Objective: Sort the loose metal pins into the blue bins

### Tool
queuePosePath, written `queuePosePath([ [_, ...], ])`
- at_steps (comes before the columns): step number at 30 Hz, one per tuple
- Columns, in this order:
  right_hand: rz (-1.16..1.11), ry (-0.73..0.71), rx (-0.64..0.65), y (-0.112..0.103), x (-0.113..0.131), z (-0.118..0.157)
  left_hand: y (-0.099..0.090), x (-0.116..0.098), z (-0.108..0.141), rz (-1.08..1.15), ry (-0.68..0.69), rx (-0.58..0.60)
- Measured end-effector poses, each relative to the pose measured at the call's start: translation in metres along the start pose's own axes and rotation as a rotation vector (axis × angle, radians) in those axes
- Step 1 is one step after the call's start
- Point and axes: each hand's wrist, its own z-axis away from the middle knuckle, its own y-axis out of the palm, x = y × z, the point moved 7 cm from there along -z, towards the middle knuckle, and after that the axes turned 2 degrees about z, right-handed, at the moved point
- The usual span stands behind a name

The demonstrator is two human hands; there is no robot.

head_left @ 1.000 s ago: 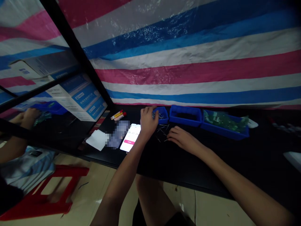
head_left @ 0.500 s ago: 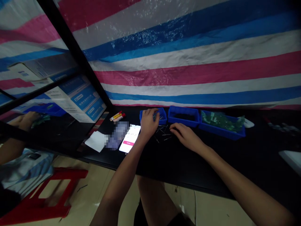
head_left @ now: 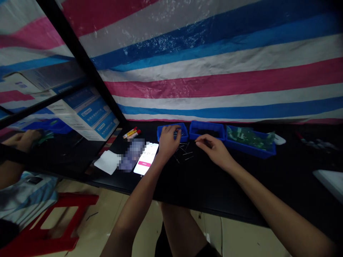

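Note:
My left hand (head_left: 168, 142) rests its curled fingers over the rim of a small blue plastic bin (head_left: 163, 131), which holds small metal pins. The hand hides part of the bin and whether anything is in its fingers. My right hand (head_left: 214, 150) hovers just in front of a second blue bin (head_left: 207, 125), its thumb and forefinger drawn close. Nothing shows between those fingertips, though a thin pin could be hidden. Several loose metal pins (head_left: 183, 151) lie on the black table between my hands. A third blue bin (head_left: 250, 150) holds green circuit boards.
A lit phone (head_left: 146, 159) lies on the black table (head_left: 214, 192), left of my left hand, beside a white cloth (head_left: 106, 162) and a yellow-and-red tube (head_left: 131, 133). A striped tarp stands behind; a black-framed glass pane (head_left: 66, 125) reflects at left. A red stool (head_left: 53, 221) stands below.
My right hand has lifted from the table and its fingertips have drawn together. My left hand stays at the small bin. The whole scene has shifted slightly left in view.

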Motion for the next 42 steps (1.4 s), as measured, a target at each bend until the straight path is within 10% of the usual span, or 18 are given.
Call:
queuePosePath([
  [11,-0.410,0.165,-0.138,-0.015,-0.008,-0.003,0.000,-0.002,0.000,-0.017,-0.002,0.004],
  [19,0.665,-0.162,-0.451,-0.057,0.006,0.002,0.002,-0.001,0.001,-0.041,0.009,-0.001],
  [28,0.699,-0.428,0.254,0.024,0.006,0.011,0.003,-0.005,0.003,-0.064,0.025,-0.012],
  [36,0.751,-0.399,0.321,0.034,-0.006,0.011,0.004,-0.005,0.003,-0.054,0.033,-0.011],
  [42,0.601,-0.413,0.147,0.016,0.011,0.007,0.003,-0.005,0.002,-0.036,0.028,-0.001],
])
